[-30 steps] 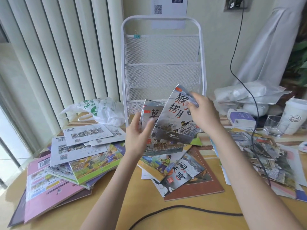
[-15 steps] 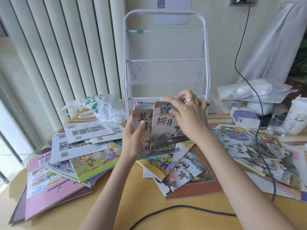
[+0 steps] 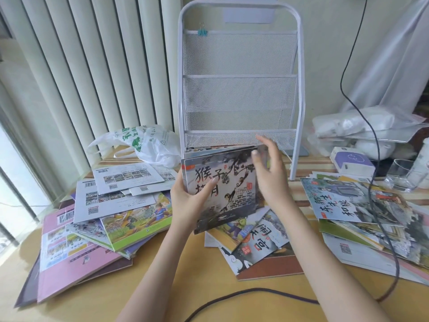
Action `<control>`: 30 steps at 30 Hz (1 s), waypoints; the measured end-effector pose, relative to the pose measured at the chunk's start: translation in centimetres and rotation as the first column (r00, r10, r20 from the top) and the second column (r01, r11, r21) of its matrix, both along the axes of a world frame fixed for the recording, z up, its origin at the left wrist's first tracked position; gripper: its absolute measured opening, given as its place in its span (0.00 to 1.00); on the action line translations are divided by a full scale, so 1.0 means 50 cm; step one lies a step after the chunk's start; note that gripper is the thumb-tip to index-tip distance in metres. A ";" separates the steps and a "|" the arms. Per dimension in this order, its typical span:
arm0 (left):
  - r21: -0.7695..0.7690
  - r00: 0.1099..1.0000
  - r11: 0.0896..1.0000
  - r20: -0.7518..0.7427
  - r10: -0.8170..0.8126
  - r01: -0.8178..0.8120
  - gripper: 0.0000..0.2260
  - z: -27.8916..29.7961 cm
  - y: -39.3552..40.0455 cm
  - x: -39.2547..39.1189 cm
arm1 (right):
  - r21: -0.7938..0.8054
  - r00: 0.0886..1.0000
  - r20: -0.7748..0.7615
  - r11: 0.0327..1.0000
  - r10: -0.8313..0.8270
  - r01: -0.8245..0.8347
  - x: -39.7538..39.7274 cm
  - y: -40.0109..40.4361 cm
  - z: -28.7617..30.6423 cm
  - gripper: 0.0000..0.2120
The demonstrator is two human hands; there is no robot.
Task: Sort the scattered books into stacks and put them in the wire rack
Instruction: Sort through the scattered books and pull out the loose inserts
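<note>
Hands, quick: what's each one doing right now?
Left hand: grips the small stack of books.
Right hand: open, fingers straight at the stack's right edge.

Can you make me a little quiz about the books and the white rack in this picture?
1. True or false: the wire rack already has books in its pockets.
2. Which hand grips the small stack of books: A the left hand, B the right hand?
3. What lies beside the rack, on its left, on the table?

Key: 1 false, the pockets that show are empty. 2 A, thumb across the front cover; the right hand is open at the stack's right edge. 3 a white plastic bag with green print.
</note>
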State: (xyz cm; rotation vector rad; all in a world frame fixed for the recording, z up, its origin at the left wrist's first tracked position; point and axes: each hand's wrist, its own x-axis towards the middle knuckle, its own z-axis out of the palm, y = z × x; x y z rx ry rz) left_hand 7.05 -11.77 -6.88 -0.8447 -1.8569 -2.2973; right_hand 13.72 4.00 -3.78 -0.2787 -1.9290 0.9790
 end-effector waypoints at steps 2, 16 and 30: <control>0.003 1.000 1.000 0.018 0.021 -0.021 0.16 -0.006 0.001 -0.003 | -0.116 0.999 -0.023 0.992 -0.043 0.040 0.005 0.012 -0.001 0.14; -0.004 0.996 1.000 0.084 0.020 -0.020 0.07 -0.003 0.011 -0.003 | -0.495 0.958 0.185 0.863 0.219 -0.101 0.005 -0.035 -0.002 0.26; -0.076 0.998 0.997 -0.054 -0.031 0.027 0.15 0.033 0.056 0.002 | -0.546 0.975 -0.097 0.808 0.199 -0.220 0.057 0.037 -0.017 0.23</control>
